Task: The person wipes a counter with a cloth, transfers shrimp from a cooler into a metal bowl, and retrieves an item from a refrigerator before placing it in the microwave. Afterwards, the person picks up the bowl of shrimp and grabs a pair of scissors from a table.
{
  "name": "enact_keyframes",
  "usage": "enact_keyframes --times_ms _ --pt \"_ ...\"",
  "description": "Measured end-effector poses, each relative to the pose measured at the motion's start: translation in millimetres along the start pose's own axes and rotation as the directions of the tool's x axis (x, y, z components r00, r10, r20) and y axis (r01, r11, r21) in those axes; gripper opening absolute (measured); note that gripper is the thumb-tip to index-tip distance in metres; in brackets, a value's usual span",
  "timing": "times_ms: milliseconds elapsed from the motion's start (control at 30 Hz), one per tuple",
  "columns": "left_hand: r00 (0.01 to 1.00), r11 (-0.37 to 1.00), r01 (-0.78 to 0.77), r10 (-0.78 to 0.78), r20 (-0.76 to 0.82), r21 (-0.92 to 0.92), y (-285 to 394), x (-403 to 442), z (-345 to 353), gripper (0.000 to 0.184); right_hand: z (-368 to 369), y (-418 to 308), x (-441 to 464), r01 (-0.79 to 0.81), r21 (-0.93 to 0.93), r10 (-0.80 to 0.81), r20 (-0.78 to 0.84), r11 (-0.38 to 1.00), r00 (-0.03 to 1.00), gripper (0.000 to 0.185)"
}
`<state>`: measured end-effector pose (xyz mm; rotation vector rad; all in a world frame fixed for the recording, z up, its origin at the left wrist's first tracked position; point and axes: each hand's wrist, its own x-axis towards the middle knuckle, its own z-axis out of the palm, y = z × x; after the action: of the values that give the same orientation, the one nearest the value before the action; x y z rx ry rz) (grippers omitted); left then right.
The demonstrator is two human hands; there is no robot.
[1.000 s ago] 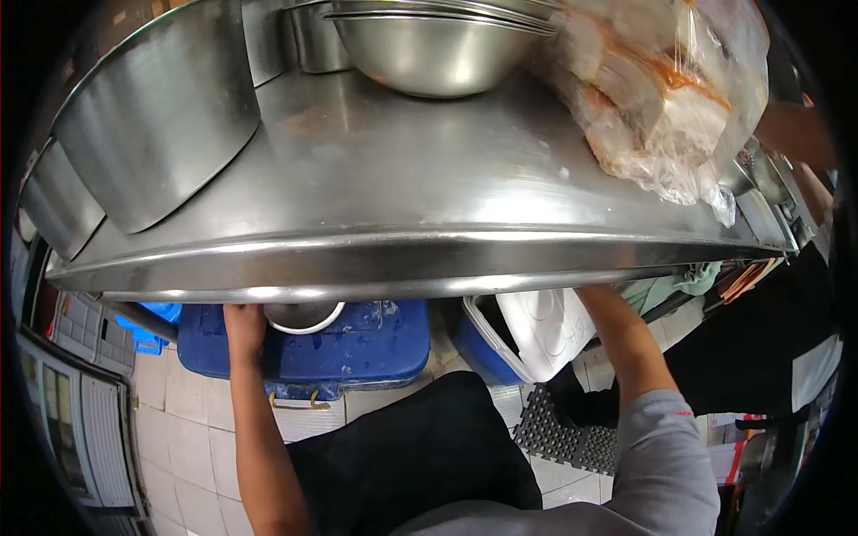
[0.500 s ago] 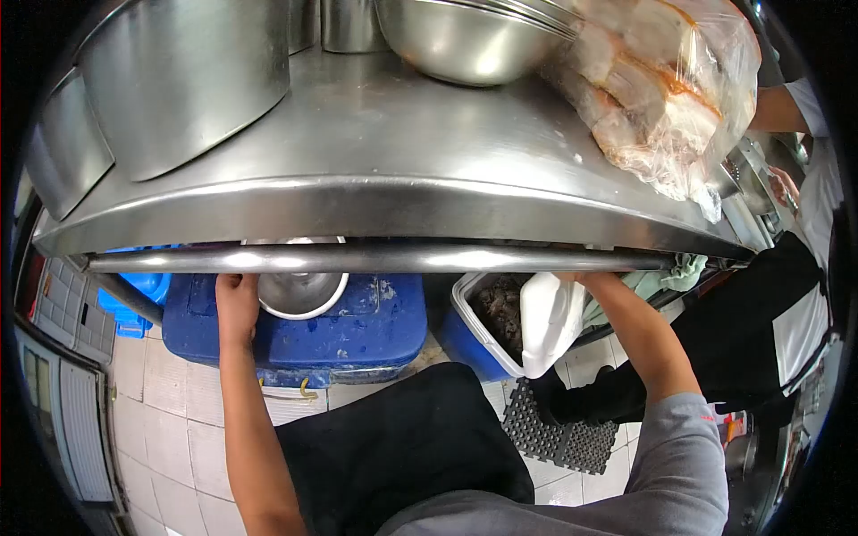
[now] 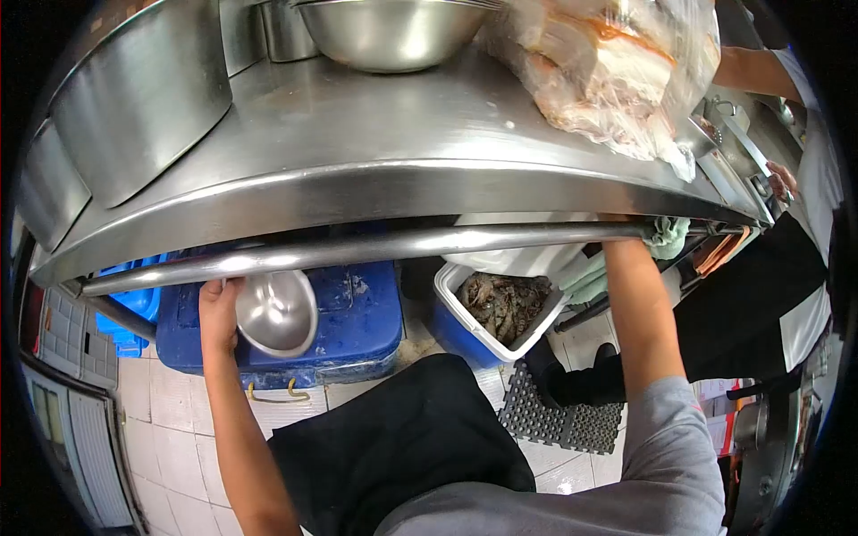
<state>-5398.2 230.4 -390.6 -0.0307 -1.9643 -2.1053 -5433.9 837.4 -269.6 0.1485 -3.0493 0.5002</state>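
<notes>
My left hand (image 3: 221,308) grips the near-left rim of a steel bowl (image 3: 279,313), thumb on top. The bowl is tilted above the lid of a blue cooler box (image 3: 357,308). To its right stands an uncovered blue-and-white cooler (image 3: 441,284) with grey-brown shellfish (image 3: 505,308) inside that look like prawns. My right forearm (image 3: 636,295) reaches under the table rail, and the hand itself is hidden. Next to that wrist, a white lid (image 3: 509,259) lies partly behind the rail, over the cooler's far side; whether my fingers hold it is hidden.
Overhead, the steel table (image 3: 375,125) carries large pots (image 3: 143,98), a mixing bowl (image 3: 393,36) and bagged meat (image 3: 617,80). Its rail (image 3: 402,243) crosses in front of the lower space. A green cloth (image 3: 666,234) hangs there. A co-worker (image 3: 760,304) stands at right.
The white lid has moved back and up from the cooler's right side, exposing more shellfish. My right hand has gone behind the rail. The steel bowl has come nearer and tilted.
</notes>
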Motion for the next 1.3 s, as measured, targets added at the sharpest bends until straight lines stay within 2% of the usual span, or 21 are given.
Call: enact_keyframes --times_ms 100,167,233,300,333,367,467,567,700,767,800,867,900,933,1000,1033,1100,1133,1200,1267,1300 --pt "0.995 0.997 0.059 -0.056 0.077 -0.047 5.5 -7.0 0.6 0.019 12.5 -21.8 12.2 0.053 0.047 -0.054 0.014 0.997 0.998 0.053" --pt "0.975 0.98 0.172 -0.155 0.159 -0.101 24.1 -15.5 17.1 0.016 25.2 -44.6 22.0 0.099 0.085 -0.102 0.036 0.991 0.994 0.053" --pt "0.91 0.974 0.212 -0.226 0.349 0.078 38.4 -30.3 38.2 0.017 43.6 -74.8 35.9 0.16 0.129 -0.17 0.063 0.979 0.983 0.052" --pt "0.856 0.997 0.079 -0.06 0.514 -0.016 63.2 -51.4 87.5 0.018 59.6 -108.2 50.8 0.222 0.164 -0.24 0.098 0.961 0.966 0.052" --pt "0.811 0.993 0.085 -0.02 0.585 -0.084 50.2 -55.0 96.9 0.017 68.9 -125.9 56.2 0.259 0.18 -0.282 0.117 0.949 0.952 0.052" --pt "0.82 0.949 0.182 -0.001 0.572 -0.259 49.5 -66.2 113.8 0.017 77.9 -146.7 62.5 0.296 0.195 -0.324 0.134 0.935 0.936 0.052" --pt "0.885 0.914 0.188 0.002 0.466 -0.361 40.8 -92.2 136.1 0.022 107.5 -210.3 72.4 0.404 0.244 -0.451 0.187 0.882 0.873 0.051" --pt "0.948 0.965 0.103 -0.022 0.318 -0.24 46.4 -123.4 132.7 0.029 132.8 -276.2 78.2 0.505 0.287 -0.57 0.232 0.814 0.788 0.051" --pt "0.986 0.983 0.074 -0.046 0.16 -0.17 46.8 -164.9 112.6 0.021 169.2 -358.0 75.9 0.617 0.332 -0.699 0.278 0.713 0.659 0.05" --pt "0.998 0.999 0.039 -0.041 0.041 0.031 47.1 -183.2 91.9 0.021 185.9 -391.0 73.8 0.659 0.346 -0.744 0.301 0.668 0.596 0.05" --pt "0.998 0.998 0.046 -0.047 0.036 0.033 44.6 -191.6 83.0 0.021 193.6 -406.3 72.1 0.679 0.349 -0.764 0.31 0.646 0.567 0.05" --pt "0.968 0.92 -0.244 0.248 0.028 0.307 43.8 -204.6 70.8 0.024 208.3 -433.5 66.6 0.718 0.358 -0.801 0.317 0.597 0.508 0.049" --pt "0.988 0.938 -0.135 0.152 -0.028 0.318 48.7 -214.9 71.5 0.026 212.4 -441.4 66.4 0.728 0.366 -0.814 0.313 0.579 0.49 0.049" --pt "0.987 0.939 -0.14 0.157 -0.027 0.313 55.9 -213.3 71.3 0.026 213.4 -448.1 66.0 0.73 0.359 -0.812 0.314 0.581 0.491 0.049" --pt "0.916 0.62 -0.394 0.323 0.237 0.678 66.6 -206.4 69.9 0.024 226.6 -463.9 63.7 0.839 0.337 -0.888 0.33 0.428 0.32 0.042" --pt "0.928 0.675 -0.371 0.271 0.254 0.638 55.8 -202.6 67.5 0.023 238.6 -471.2 64.3 0.834 0.338 -0.884 0.334 0.436 0.327 0.042" --pt "0.915 0.627 -0.402 0.275 0.294 0.667 55.2 -197.2 64.6 0.022 269.1 -474.6 82.5 0.87 0.469 -0.963 -0.126 0.152 0.236 0.038" --pt "0.904 0.577 -0.427 0.28 0.323 0.696 52.9 -192.4 65.6 0.022 259.1 -472.8 78.8 0.901 0.392 -0.949 -0.167 0.186 0.268 0.036" --pt "0.918 0.551 -0.394 0.269 0.29 0.736 55.0 -185.9 67.0 0.023 269.2 -455.7 57.9 0.792 0.534 -0.809 -0.302 0.295 0.505 0.038" --pt "0.92 0.553 -0.385 0.29 0.262 0.739 57.6 -178.0 69.4 0.024 151.7 -390.2 -12.0 0.633 0.462 -0.752 0.123 0.621 0.647 0.037" --pt "0.915 0.563 -0.403 0.278 0.294 0.721 58.8 -175.8 68.7 0.024 141.9 -356.3 -30.9 0.664 0.375 -0.723 0.024 0.647 0.691 0.038"
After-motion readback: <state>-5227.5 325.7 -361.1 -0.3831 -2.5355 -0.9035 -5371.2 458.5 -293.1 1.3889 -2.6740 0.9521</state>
